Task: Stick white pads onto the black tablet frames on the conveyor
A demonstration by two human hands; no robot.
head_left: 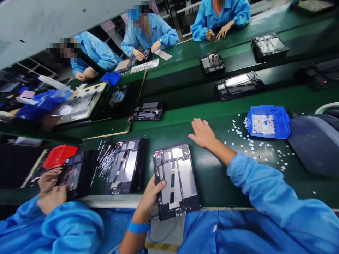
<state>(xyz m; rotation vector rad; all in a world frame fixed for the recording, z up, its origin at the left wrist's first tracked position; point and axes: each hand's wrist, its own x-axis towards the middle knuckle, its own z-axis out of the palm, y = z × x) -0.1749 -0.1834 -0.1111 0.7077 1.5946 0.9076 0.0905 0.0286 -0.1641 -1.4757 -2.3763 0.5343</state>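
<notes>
An open tablet back panel [177,179] lies at the near edge of the green bench, its metal plates and cables showing. My left hand [150,195] grips its lower left edge, thumb on top. My right hand [202,133] rests flat on the green surface just beyond the panel's upper right corner, fingers stretched out and holding nothing. A blue wristband with a cord is on my left wrist.
A second open panel [124,165] lies to the left. A neighbour's hands [50,192] hold another panel beside a red tray [59,155]. A blue tray [268,122] of white bits sits to the right, with bits scattered around it. More panels ride the belt, and workers sit opposite.
</notes>
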